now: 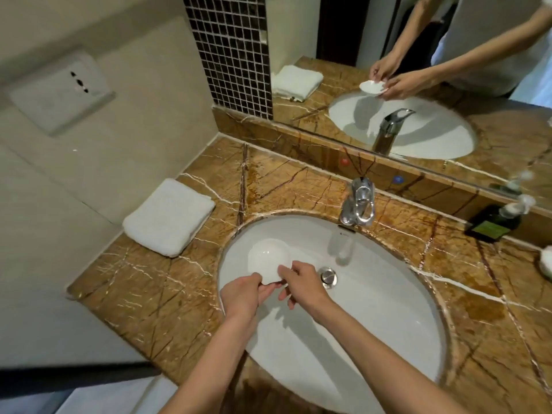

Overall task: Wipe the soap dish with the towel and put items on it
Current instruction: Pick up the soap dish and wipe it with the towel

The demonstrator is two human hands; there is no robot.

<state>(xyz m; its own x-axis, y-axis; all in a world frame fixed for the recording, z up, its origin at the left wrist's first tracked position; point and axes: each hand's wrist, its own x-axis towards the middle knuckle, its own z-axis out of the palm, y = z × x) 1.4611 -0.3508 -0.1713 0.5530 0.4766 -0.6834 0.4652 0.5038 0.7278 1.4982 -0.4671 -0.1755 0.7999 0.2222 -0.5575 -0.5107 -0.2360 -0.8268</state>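
White soap dish (268,259) tilted over the sink; folded white towel (169,217) flat on counter.

white soap dish (268,259), white towel (168,216), white sink (373,294), brown veined marble counter (149,294), dark mosaic tiles (233,55)

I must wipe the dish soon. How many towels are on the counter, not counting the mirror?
1. The folded white towel lies on the counter, left of the sink, against the wall. The mirror only repeats it. The counter's right end is cut off, so another could be hidden there.
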